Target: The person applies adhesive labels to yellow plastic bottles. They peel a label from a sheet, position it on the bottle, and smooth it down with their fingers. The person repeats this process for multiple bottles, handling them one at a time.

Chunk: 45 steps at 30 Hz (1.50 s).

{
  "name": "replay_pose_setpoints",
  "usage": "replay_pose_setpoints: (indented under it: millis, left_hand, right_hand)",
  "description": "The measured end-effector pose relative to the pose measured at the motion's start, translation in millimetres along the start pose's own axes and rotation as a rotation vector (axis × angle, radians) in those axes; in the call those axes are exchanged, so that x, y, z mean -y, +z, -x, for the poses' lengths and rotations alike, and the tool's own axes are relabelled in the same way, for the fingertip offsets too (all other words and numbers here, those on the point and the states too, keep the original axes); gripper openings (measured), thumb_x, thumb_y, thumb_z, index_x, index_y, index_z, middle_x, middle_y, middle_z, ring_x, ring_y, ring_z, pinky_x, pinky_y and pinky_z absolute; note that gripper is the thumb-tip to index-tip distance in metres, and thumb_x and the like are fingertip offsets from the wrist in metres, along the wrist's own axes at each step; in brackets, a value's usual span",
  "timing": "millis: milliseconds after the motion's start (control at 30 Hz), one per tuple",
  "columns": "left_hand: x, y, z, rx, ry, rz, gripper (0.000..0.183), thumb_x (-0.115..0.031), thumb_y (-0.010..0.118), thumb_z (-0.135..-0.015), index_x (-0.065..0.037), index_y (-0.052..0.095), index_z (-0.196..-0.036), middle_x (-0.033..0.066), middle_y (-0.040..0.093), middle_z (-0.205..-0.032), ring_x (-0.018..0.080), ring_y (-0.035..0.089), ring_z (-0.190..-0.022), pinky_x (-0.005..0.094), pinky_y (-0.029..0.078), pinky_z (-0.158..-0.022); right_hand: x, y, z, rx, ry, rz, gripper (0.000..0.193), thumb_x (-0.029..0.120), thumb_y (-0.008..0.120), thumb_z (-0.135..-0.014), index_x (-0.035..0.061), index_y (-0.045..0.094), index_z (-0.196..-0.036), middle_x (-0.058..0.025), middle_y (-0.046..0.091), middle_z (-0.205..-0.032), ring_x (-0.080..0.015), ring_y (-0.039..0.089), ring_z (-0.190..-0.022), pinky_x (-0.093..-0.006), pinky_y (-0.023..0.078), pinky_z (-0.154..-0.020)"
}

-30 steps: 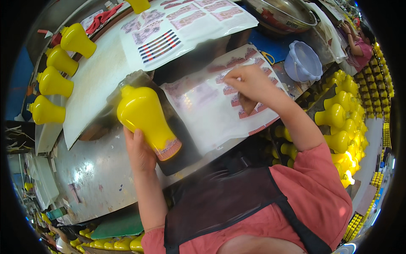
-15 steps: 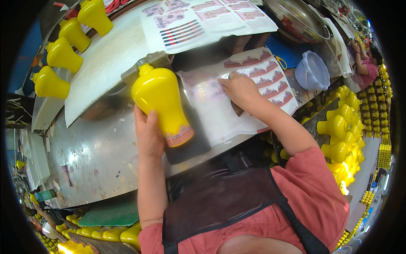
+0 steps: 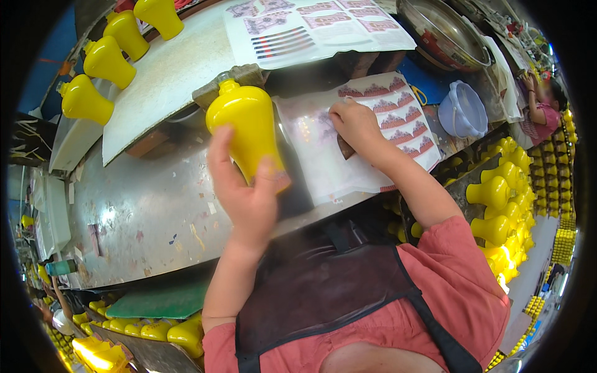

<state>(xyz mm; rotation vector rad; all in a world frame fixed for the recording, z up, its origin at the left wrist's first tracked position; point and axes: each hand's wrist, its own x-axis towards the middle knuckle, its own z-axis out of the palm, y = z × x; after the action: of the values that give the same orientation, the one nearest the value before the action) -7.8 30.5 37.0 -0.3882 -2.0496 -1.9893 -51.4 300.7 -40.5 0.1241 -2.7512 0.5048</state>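
A glossy yellow bottle (image 3: 244,118) lies tilted, its neck at a worn block (image 3: 208,93) on the metal worktable. My left hand (image 3: 244,196) is over its lower left side, thumb and fingers spread apart and blurred; whether they touch the bottle I cannot tell. The thumb covers much of the bottle's base, where a patterned band showed earlier. My right hand (image 3: 359,127) is closed over a white sheet of pink-purple printed decals (image 3: 395,115), with a brown wedge-shaped flat piece (image 3: 344,148) sticking out below its fingers.
Several yellow bottles (image 3: 87,101) stand along the far left edge of a white board (image 3: 168,74). Another decal sheet (image 3: 336,46) lies on the board. A lavender bucket (image 3: 461,112), yellow-handled scissors (image 3: 420,95) and a large metal basin (image 3: 441,31) are at right. More bottles (image 3: 497,193) crowd the right side.
My left hand has loosened from the bottle's side and shifted right, toward its base, fingers spreading. My right hand has curled its fingers in over the sheet. The view has shifted slightly.
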Motion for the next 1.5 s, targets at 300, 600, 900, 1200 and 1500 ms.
replay_pose_setpoints:
  millis: [300, 600, 900, 1200, 1500]
  left_hand:
    - [-10, 74, -1, 0.254, -0.663, 0.304, 0.077, -0.024, 0.064, -0.099, 0.004, 0.023, -0.157, 0.0211, 0.027, -0.162, 0.0279, 0.029, -0.151, 0.0381, 0.026, -0.122]
    - [-17, 67, -3, 0.262, -0.596, 0.444, 0.031, -0.005, 0.071, -0.093, 0.001, 0.064, -0.123, 0.001, 0.067, -0.108, 0.0091, 0.06, -0.101, 0.0254, 0.045, -0.095]
    - [-46, 34, 5, 0.524, -0.107, 0.075, 0.044, 0.005, 0.064, -0.095, -0.003, 0.061, -0.139, 0.0022, 0.064, -0.108, 0.0094, 0.064, -0.095, 0.0255, 0.053, -0.087]
    - [-55, -5, 9, 0.477, -0.145, 0.063, 0.046, 0.006, 0.061, -0.096, -0.006, 0.06, -0.141, 0.0018, 0.061, -0.103, 0.0099, 0.064, -0.089, 0.0254, 0.056, -0.081]
    - [-40, -2, -6, 0.249, 0.176, -0.271, 0.047, 0.003, 0.066, -0.086, -0.004, 0.065, -0.132, 0.0113, 0.07, -0.108, 0.0261, 0.068, -0.105, 0.0354, 0.053, -0.092]
  right_hand:
    - [35, -76, -2, 0.128, -0.055, -0.133, 0.013, 0.017, 0.061, -0.096, 0.0063, 0.063, -0.103, -0.0187, 0.07, -0.084, -0.0397, 0.068, -0.079, -0.0471, 0.052, -0.068]
    - [57, -157, 24, 0.207, 0.025, -0.379, 0.024, 0.015, 0.063, -0.097, 0.0061, 0.066, -0.119, -0.0103, 0.071, -0.083, -0.0258, 0.071, -0.077, -0.0353, 0.054, -0.07]
    - [65, -176, 6, 0.782, 0.18, -0.922, 0.04, 0.022, 0.073, -0.094, 0.0019, 0.064, -0.127, -0.0005, 0.07, -0.085, -0.0043, 0.06, -0.068, -0.0214, 0.048, -0.058]
    - [95, -178, -15, 0.615, 0.19, -1.026, 0.023, 0.004, 0.076, -0.087, -0.0005, 0.067, -0.108, -0.0015, 0.07, -0.087, -0.0025, 0.063, -0.076, -0.0192, 0.049, -0.061]
    - [76, -182, -43, 0.517, -0.001, -0.68, 0.025, 0.022, 0.074, -0.085, 0.0, 0.076, -0.097, -0.0105, 0.076, -0.087, -0.0127, 0.069, -0.076, -0.029, 0.055, -0.074]
